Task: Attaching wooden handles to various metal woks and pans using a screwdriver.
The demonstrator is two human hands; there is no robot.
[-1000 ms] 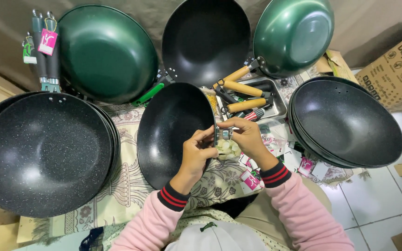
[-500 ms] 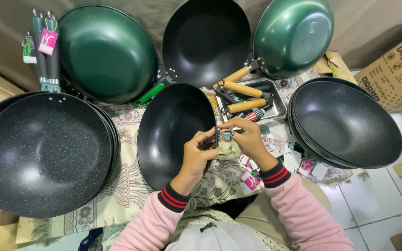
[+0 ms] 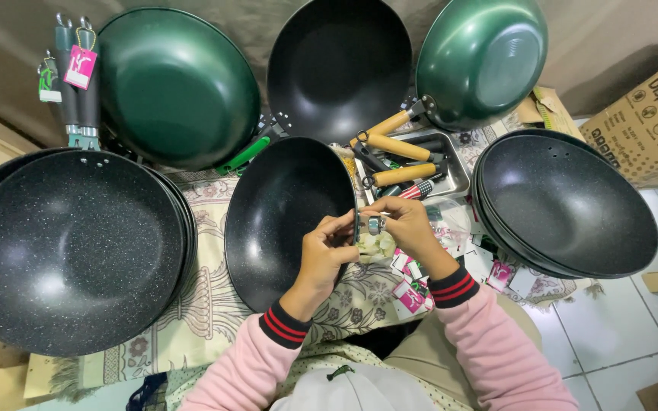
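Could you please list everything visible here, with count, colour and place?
Black wok: one, centre, under the hands.
Speckled black woks: a stack, left.
Stacked black woks: a stack, right.
Green woks: two, back left and back right.
Black pan: one, back centre.
Metal tray: one, silver, holding wooden handles, behind the hands.
Tagged dark handles: a few, far left.
Pink tags: several, on the patterned cloth.
Cardboard box: one, brown, right.
Small metal part: one, silver, between the fingers.
Left hand and right hand: both on the metal part, pink sleeves.
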